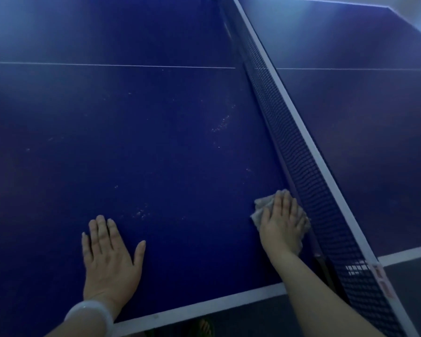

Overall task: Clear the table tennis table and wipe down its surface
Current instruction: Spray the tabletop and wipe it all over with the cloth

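The blue table tennis table point(156, 142) fills the view, with a thin white centre line and a white border along its near edge. My right hand point(282, 222) presses flat, fingers straight, on a grey cloth point(260, 207) lying on the surface right beside the net point(301, 161). Parts of the cloth stick out to the left of the fingers and under the palm. My left hand point(110, 254) rests flat on the table near the front edge, fingers spread, holding nothing. Faint whitish dust marks point(221, 122) speckle the surface between and beyond my hands.
The dark mesh net with its white top band runs diagonally from the top centre to the bottom right. Beyond it lies the other half of the table point(362, 105). A white bracelet point(90, 314) sits on my left wrist. Grey floor point(411, 283) shows at the lower right.
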The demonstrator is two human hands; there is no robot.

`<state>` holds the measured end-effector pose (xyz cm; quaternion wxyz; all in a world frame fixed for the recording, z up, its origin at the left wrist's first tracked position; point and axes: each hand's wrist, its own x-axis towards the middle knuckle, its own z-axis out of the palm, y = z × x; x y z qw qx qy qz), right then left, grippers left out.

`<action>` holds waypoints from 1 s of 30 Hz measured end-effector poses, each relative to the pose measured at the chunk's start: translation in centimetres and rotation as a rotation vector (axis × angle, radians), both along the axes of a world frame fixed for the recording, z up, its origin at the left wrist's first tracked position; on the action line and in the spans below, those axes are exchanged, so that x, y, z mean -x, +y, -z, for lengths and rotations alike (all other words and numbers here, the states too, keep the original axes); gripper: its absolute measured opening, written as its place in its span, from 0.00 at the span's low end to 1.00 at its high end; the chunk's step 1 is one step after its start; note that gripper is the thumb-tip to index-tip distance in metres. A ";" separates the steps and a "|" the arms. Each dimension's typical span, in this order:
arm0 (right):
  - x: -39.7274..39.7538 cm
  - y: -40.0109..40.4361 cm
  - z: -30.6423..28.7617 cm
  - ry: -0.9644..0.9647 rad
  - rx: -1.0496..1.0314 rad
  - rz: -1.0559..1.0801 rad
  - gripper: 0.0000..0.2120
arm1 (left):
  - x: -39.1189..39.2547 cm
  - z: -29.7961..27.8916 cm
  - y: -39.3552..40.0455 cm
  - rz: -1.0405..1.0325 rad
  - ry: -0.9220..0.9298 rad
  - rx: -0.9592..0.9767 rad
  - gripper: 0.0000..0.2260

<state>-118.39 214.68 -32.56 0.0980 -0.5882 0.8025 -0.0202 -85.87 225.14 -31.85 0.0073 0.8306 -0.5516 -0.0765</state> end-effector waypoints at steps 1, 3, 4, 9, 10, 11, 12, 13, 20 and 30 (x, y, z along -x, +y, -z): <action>-1.4 -1.0 -0.1 -0.029 -0.010 -0.018 0.29 | 0.0 0.0 0.0 0.002 0.001 -0.001 0.39; -4.0 -1.4 0.0 -0.031 -0.014 -0.215 0.29 | 0.0 -0.1 0.1 0.009 0.002 -0.014 0.41; -4.6 -0.8 0.2 -0.011 -0.016 -0.359 0.29 | -0.1 0.0 0.1 0.013 0.003 -0.008 0.42; 0.1 -1.0 0.6 0.009 -0.025 -0.322 0.28 | -0.2 0.3 0.1 0.022 0.002 0.011 0.42; 0.8 -2.1 0.5 0.011 -0.026 -0.234 0.28 | -0.2 0.4 0.1 0.023 -0.001 0.004 0.42; 1.1 -3.4 0.5 0.015 -0.025 -0.172 0.29 | -0.3 0.5 0.2 0.024 -0.006 -0.004 0.42; 0.9 -5.2 0.4 0.007 -0.023 -0.126 0.29 | -0.3 0.5 0.2 0.022 -0.009 -0.007 0.42; 0.3 -7.1 0.1 -0.014 -0.026 -0.082 0.29 | -0.3 0.6 0.2 0.018 -0.010 -0.003 0.42; -11.0 -12.5 -1.0 -0.088 -0.078 -0.357 0.29 | -0.4 0.8 0.3 0.032 -0.029 0.005 0.41; -0.1 -9.1 -0.7 -0.007 0.024 -0.117 0.28 | -0.3 0.4 0.1 0.028 -0.003 0.003 0.41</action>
